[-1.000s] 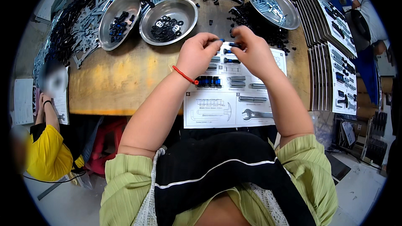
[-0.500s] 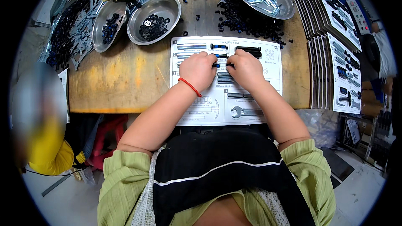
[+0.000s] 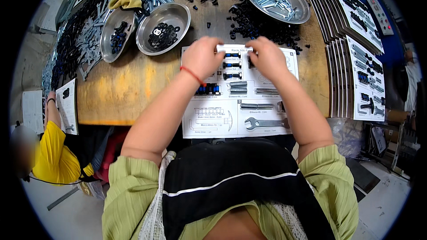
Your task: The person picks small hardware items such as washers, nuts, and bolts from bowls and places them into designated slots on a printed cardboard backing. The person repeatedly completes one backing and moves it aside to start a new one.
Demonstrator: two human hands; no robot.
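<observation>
My left hand (image 3: 204, 58) hovers over the top left of a white printed sheet (image 3: 213, 130), thumb and fingers apart with nothing visible between them. Opposite it, my right hand (image 3: 269, 60) is above the top right part, its thumb and fingers also apart. Between the hands sits a column of short black bolts (image 3: 232, 65) with blue bands. Below them are silver sleeves (image 3: 238, 87), and more blue-banded bolts (image 3: 209, 89) lie by my left wrist. A grey wrench (image 3: 266, 124) shows at the bottom; I cannot tell whether it is printed or real. My hands hide some upper boxes.
Metal bowls hold black washers (image 3: 163, 35), dark bolts (image 3: 118, 35) and silver screws (image 3: 275, 1). Loose black bolts (image 3: 255, 24) and wrenches (image 3: 91, 44) are heaped around. At right stands a stack of part-covered cards (image 3: 340, 75). A yellow-sleeved person (image 3: 55, 151) works at left.
Both hands have moved up the sheet and drawn apart, uncovering the bolt column and the bolts on the left. At left, the other person's arm now reaches onto a sheet.
</observation>
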